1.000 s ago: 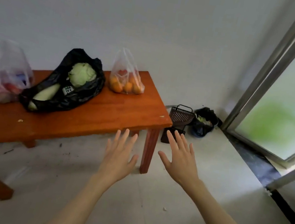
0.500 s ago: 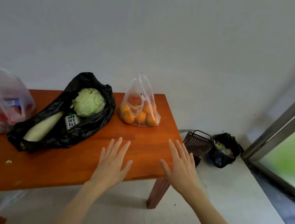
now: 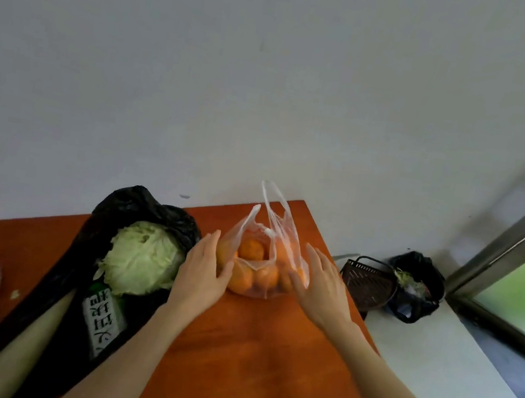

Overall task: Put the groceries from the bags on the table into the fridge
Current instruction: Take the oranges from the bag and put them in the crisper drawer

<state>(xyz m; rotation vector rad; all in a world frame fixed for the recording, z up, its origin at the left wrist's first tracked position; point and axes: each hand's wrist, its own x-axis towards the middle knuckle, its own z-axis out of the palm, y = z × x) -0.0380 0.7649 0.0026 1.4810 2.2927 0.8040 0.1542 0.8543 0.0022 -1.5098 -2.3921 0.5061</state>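
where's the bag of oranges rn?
Head view: bag of oranges sits at the table's far right end, between both hands, right of the cabbage.

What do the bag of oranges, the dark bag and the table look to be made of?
Bag of oranges: thin clear plastic film, fruit showing through. Dark bag: black glossy plastic, crinkled. Table: probably wood with a smooth orange-brown finish.

Two bare forearms run up from the lower edge of the frame, no sleeves showing, ending in the left hand (image 3: 203, 275) and right hand (image 3: 322, 288), without rings, watch or gloves.
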